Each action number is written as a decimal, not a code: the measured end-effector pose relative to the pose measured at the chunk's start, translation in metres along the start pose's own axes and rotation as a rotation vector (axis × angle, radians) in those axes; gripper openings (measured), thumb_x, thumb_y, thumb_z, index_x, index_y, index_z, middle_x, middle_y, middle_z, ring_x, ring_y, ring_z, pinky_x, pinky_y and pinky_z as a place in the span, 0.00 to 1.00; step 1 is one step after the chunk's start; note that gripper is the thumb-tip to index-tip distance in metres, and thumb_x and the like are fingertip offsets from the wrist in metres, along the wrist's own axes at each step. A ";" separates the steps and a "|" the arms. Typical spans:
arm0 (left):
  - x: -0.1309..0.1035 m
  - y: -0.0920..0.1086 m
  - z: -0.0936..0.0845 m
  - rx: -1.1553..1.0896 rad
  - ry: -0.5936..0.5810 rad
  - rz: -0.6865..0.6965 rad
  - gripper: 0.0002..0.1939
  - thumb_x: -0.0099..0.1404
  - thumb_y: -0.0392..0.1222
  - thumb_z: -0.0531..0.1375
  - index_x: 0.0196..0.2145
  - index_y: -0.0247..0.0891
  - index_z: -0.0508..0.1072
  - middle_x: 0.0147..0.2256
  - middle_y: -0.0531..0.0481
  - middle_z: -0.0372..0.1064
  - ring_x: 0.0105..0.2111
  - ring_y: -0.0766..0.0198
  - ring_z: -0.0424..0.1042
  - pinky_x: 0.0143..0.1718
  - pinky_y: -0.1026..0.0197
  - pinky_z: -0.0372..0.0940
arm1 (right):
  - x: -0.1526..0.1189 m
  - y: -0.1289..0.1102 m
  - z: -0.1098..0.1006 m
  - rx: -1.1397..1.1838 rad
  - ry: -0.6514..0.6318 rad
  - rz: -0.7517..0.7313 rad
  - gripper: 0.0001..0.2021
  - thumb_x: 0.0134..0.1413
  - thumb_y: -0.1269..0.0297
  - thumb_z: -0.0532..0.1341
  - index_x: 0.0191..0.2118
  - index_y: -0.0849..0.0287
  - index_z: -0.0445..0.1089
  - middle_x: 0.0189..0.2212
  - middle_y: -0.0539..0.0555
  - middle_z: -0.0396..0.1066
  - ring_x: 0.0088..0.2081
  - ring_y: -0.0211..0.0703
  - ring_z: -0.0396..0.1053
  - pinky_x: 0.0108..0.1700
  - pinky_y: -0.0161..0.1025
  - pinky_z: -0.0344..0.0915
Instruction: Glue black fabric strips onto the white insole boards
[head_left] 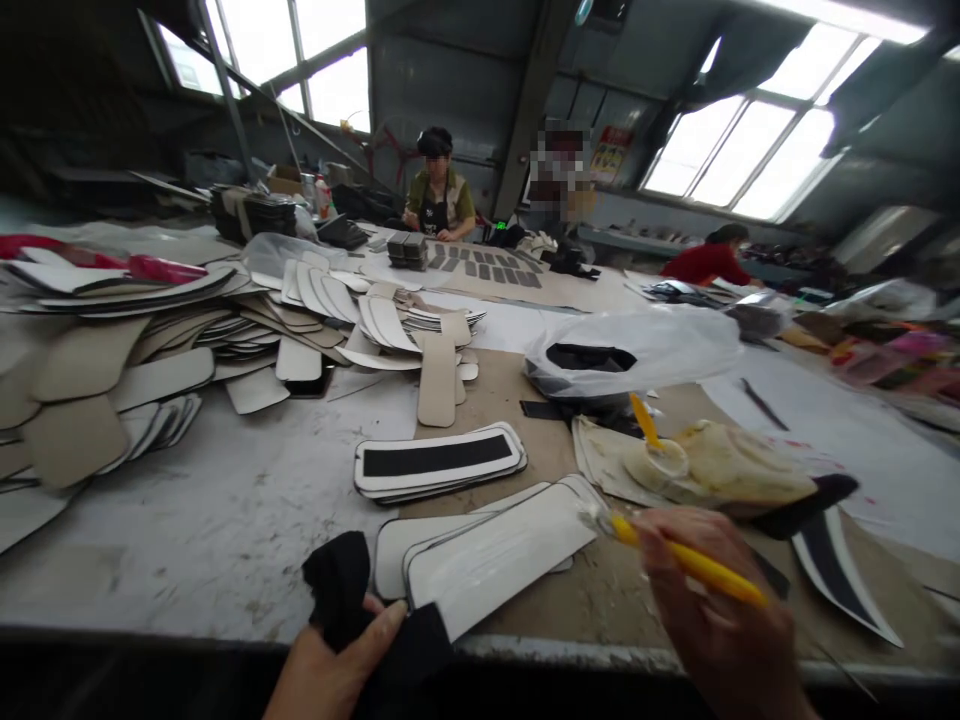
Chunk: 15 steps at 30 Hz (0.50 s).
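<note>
My right hand (pixel 720 600) is closed around a yellow-handled brush (pixel 697 562), its bristles touching the right end of a white rounded panel (pixel 502 555). That panel lies on a small fanned stack and has a wet-looking sheen. At the panel's lower left, my left hand (pixel 349 650) pinches black fabric (pixel 337 580), with the thumb near the panel's corner. Just behind lies another stack of white panels (pixel 435 465), the top one bearing a black strip. A glue-stained tub (pixel 660 465) with a yellow tool in it stands behind the brush.
Piles of beige and white panels (pixel 79 440) cover the left side. A plastic bag (pixel 637 345) with black pieces lies behind the tub. A curved panel with a black strip (pixel 844 575) sits at right. The table's front edge (pixel 585 655) runs close by. Co-workers sit farther back.
</note>
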<state>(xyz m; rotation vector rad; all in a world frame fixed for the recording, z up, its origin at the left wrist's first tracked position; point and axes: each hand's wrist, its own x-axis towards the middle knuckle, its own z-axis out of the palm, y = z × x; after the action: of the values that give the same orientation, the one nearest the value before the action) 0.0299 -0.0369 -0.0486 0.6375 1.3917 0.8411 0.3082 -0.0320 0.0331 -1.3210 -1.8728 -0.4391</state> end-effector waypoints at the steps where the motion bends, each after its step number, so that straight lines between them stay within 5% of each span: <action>1: -0.007 0.004 -0.003 -0.020 0.016 0.008 0.26 0.46 0.58 0.64 0.31 0.33 0.62 0.22 0.54 0.61 0.24 0.69 0.61 0.27 0.66 0.58 | 0.001 -0.006 -0.003 0.002 -0.030 0.049 0.04 0.57 0.70 0.53 0.38 0.59 0.63 0.36 0.53 0.65 0.41 0.37 0.63 0.47 0.34 0.58; 4: -0.028 0.018 -0.008 -0.074 0.022 0.034 0.27 0.44 0.57 0.65 0.31 0.34 0.62 0.21 0.56 0.57 0.23 0.71 0.59 0.26 0.67 0.57 | 0.001 -0.027 -0.002 0.173 -0.221 0.249 0.07 0.60 0.64 0.50 0.37 0.58 0.63 0.35 0.51 0.66 0.38 0.34 0.64 0.40 0.29 0.59; 9: -0.049 0.032 -0.007 -0.141 -0.010 0.065 0.24 0.46 0.53 0.66 0.29 0.35 0.60 0.21 0.57 0.55 0.22 0.73 0.57 0.25 0.68 0.55 | -0.006 -0.072 0.026 0.751 -0.821 0.478 0.18 0.61 0.52 0.46 0.32 0.62 0.61 0.22 0.49 0.55 0.24 0.32 0.53 0.27 0.30 0.54; 15: -0.055 0.036 -0.003 -0.207 -0.063 0.123 0.22 0.46 0.50 0.66 0.30 0.34 0.61 0.21 0.57 0.57 0.22 0.74 0.57 0.23 0.71 0.54 | -0.015 -0.103 0.047 1.236 -1.208 0.791 0.22 0.47 0.47 0.60 0.35 0.64 0.60 0.24 0.49 0.54 0.26 0.31 0.50 0.28 0.29 0.49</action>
<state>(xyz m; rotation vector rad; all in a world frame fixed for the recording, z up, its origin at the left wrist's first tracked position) 0.0229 -0.0616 0.0121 0.5888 1.1990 1.0399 0.1989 -0.0514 0.0075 -1.2258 -1.5463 1.9545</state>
